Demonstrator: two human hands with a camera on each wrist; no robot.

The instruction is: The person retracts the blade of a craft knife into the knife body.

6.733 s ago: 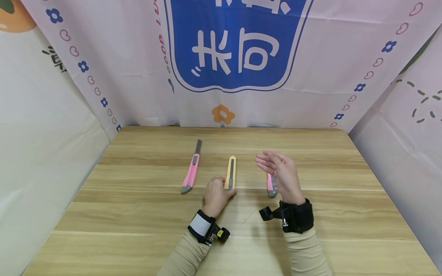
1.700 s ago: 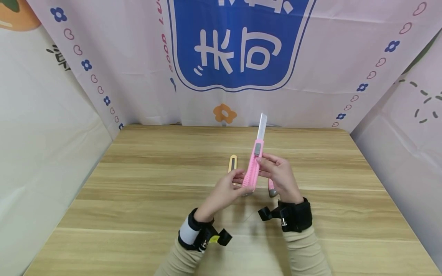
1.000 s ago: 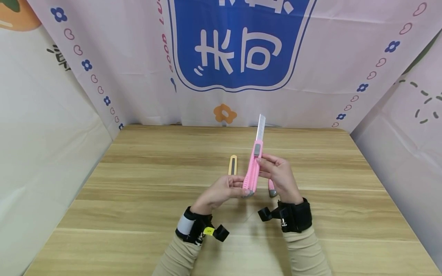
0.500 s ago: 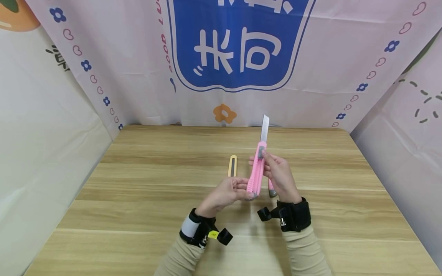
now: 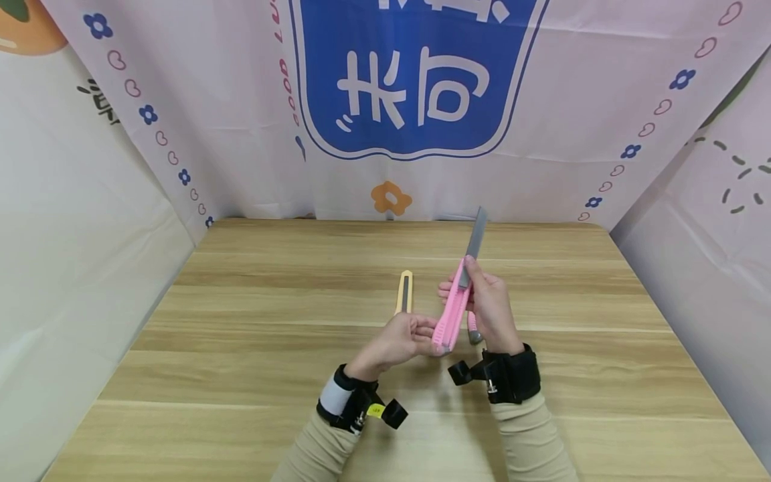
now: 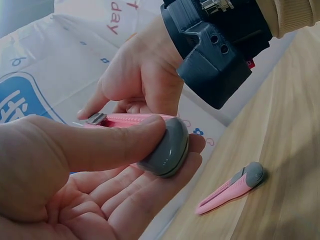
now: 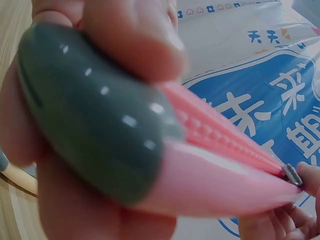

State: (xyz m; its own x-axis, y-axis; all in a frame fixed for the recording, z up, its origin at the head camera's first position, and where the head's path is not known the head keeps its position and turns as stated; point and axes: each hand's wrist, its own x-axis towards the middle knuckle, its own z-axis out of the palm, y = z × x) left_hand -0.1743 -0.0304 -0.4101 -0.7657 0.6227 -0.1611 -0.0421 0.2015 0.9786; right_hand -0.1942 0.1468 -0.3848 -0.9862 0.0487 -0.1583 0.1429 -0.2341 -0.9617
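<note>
2 hands share 1 pink utility knife [image 5: 453, 311], lifted above the wooden tabletop [image 5: 241, 348] with its grey blade [image 5: 474, 242] fully extended and pointing away from the person. The left hand [image 5: 402, 340] pinches the knife's grey end cap [image 6: 167, 148] between thumb and curled fingers, while the right hand [image 5: 488, 304] wraps the body, its thumb laid on the slider just behind the blade.

Compared with half a second ago, the knife has tipped to the right and the blade now leans toward the far right of the tabletop, with the right thumb drawn up onto the slider. That reads as the blade about to be worked along its track, though the slider itself has not visibly moved.

Just left of the held knife, a yellow utility knife [image 5: 404, 292] lies flat on the tabletop, blade retracted. A second pink knife [image 6: 231, 188] lies on the tabletop directly under the right hand, mostly hidden from the head view. Printed cloth with a blue emblem [image 5: 415, 73] hangs behind the tabletop.
</note>
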